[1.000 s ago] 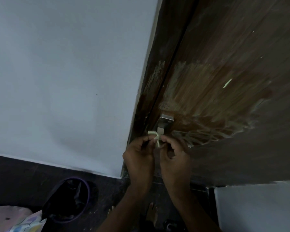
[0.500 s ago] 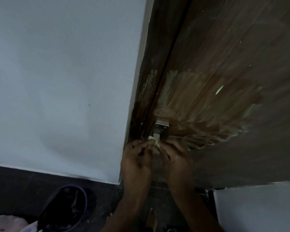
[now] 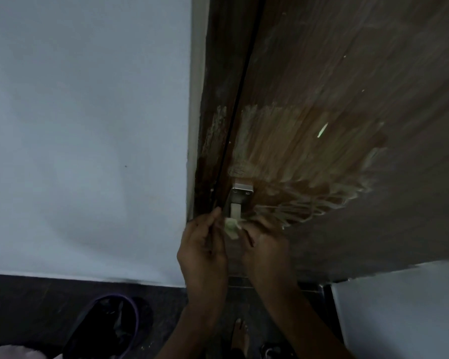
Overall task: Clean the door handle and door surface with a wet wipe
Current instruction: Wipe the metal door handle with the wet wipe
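Note:
A brown wooden door (image 3: 335, 73) fills the upper right, with pale worn streaks around a metal handle plate (image 3: 240, 194). Just below the plate, a small crumpled pale wet wipe (image 3: 231, 226) sits between my two hands. My left hand (image 3: 202, 247) pinches the wipe from the left with its fingertips. My right hand (image 3: 266, 244) holds it from the right, fingers curled. The lower part of the handle is hidden behind the wipe and my hands.
A pale wall (image 3: 88, 125) takes up the left side, meeting the dark door frame (image 3: 210, 125). On the dark floor stands a purple-rimmed bin (image 3: 106, 330) lined with a black bag. My bare foot (image 3: 240, 338) shows below. A white panel (image 3: 399, 312) sits at lower right.
The wipe has been bunched smaller between both hands, just under the handle plate. The view has shifted slightly; the hands stay close together.

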Demonstrator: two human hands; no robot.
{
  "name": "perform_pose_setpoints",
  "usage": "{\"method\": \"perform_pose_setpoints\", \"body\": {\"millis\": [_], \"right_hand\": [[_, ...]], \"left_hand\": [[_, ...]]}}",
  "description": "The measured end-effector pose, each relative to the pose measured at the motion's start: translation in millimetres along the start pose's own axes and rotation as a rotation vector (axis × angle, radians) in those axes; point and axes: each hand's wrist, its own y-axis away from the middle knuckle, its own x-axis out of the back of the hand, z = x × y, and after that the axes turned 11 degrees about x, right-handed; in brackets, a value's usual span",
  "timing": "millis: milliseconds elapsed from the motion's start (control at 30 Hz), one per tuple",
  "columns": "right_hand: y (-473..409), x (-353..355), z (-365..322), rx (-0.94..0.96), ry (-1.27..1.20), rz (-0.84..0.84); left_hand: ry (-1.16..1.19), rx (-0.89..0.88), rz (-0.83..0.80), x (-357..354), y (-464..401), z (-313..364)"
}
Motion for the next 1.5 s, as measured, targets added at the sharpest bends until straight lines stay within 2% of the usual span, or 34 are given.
{"method": "perform_pose_setpoints", "body": {"millis": [133,267,300,400,467,600,700,833,933,1000,1167,1333,1433,1500], "right_hand": [[-3.5,6.2,1.0,-0.109,-0.034,0.105],[-9.4,-3.1,-22.0,0.045,0.013,0.092],[-5.8,-2.2,-19.7,0.033,0.005,0.076],[4.9,8.0,4.9,-0.158,-0.035,0.060],[6.0,12.0,16.4,-0.199,-0.024,0.079],[-7.5,0.5,-1.7,-0.104,-0.002,0.156],[-14.3,-10.0,-1.7,-0.084,-0.087,0.080],[9.6,6.4,25.1,-0.099,0.076,0.017],[30.8,23.0,41.1,-0.187,0.120,0.149],[34.5,20.7,38.6,-0.176,0.118,0.240],[23.2,-2.7,19.7,-0.008,0.119,0.213],[40.6,3.6,50.1,-0.201,0.102,0.360],[40.2,-4.1,49.8,-0.250,0.129,0.421],[37.0,-10.5,42.6,-0.358,0.018,0.451]], "left_hand": [[0.017,-0.025,-0.001,2.2,-0.6,-1.7],[0.029,-0.039,-0.034,-1.3,1.5,2.0],[0.024,-0.052,-0.030,-1.4,2.3,1.7],[0.016,-0.083,-0.001,-1.0,3.4,-0.7],[0.023,-0.081,-0.001,-0.5,3.3,-1.5],[-0.007,-0.076,-0.037,-2.5,2.0,-0.5],[-0.074,-0.097,-0.075,-3.0,1.3,-0.2],[-0.063,-0.128,-0.116,-3.3,1.5,-0.4],[-0.068,-0.148,-0.144,-6.5,3.9,-1.1],[-0.078,-0.150,-0.151,-9.1,5.8,-2.8],[-0.070,-0.113,-0.216,-16.0,7.3,-6.2],[-0.031,-0.130,-0.202,-12.6,7.1,-10.8],[-0.040,-0.139,-0.212,-13.5,8.4,-13.7],[-0.025,-0.129,-0.218,-15.9,9.9,-15.2]]}}
